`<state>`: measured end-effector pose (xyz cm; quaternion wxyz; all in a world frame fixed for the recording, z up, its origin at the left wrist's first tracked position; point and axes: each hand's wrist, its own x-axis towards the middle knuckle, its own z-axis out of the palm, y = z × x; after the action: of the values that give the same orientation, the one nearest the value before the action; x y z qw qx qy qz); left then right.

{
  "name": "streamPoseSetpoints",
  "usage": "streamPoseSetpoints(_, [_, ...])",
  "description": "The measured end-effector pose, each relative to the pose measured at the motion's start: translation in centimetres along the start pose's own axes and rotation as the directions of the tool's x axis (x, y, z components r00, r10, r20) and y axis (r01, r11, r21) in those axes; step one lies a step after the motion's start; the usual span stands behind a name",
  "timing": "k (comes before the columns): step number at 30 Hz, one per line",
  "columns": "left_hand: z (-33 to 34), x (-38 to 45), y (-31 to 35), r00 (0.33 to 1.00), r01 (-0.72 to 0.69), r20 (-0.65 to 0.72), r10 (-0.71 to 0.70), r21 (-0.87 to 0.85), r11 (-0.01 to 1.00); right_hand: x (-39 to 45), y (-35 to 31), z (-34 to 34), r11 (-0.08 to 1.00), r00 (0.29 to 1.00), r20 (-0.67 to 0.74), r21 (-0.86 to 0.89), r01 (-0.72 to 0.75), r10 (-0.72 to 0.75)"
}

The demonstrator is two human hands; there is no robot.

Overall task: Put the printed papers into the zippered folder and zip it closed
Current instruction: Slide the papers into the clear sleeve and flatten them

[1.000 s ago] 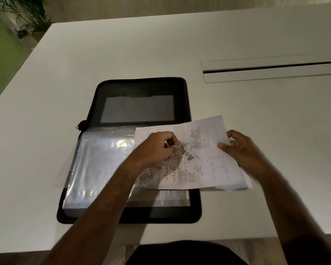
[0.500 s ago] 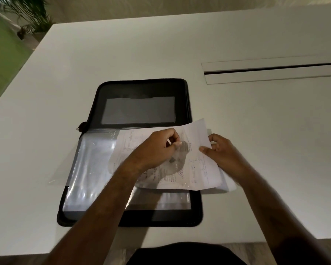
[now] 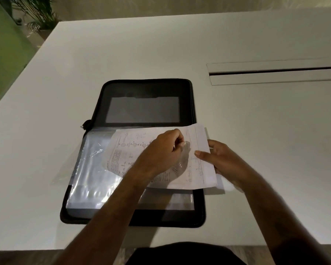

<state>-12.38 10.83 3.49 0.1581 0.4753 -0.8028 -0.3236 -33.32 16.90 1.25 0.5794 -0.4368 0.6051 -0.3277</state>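
A black zippered folder (image 3: 147,88) lies open on the white table, its near half filled with clear plastic sleeves (image 3: 92,169). The printed papers (image 3: 126,150) lie across the sleeves' right part, their left portion under a clear sheet. My left hand (image 3: 161,155) pinches the edge of that clear sleeve on top of the papers. My right hand (image 3: 220,159) grips the papers' right edge, thumb on top, just past the folder's right side. The zipper pull (image 3: 86,124) shows at the folder's left hinge.
The white table (image 3: 256,140) has a long cable slot (image 3: 275,72) at the back right. A potted plant (image 3: 38,14) and a green wall stand beyond the far left corner. The table's near edge runs just below the folder.
Both hands have slid the papers leftward over the folder, further under the clear sleeve. My right hand moved left with the papers' edge; my left hand stayed pinching the sleeve.
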Motion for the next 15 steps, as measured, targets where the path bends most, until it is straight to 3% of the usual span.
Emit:
streamPoseSetpoints(6, [-0.1,-0.4,-0.1,1.0,-0.002,-0.025,0.002,0.011,1.0,-0.4,1.0,-2.0,0.997,1.0,-0.012,-0.076,0.016,-0.017])
streamPoseSetpoints(15, [-0.1,-0.5,0.1,1.0,0.017,0.008,-0.017,0.0,1.0,-2.3,3.7,-8.7,0.995,0.997,-0.058,0.079,0.058,-0.053])
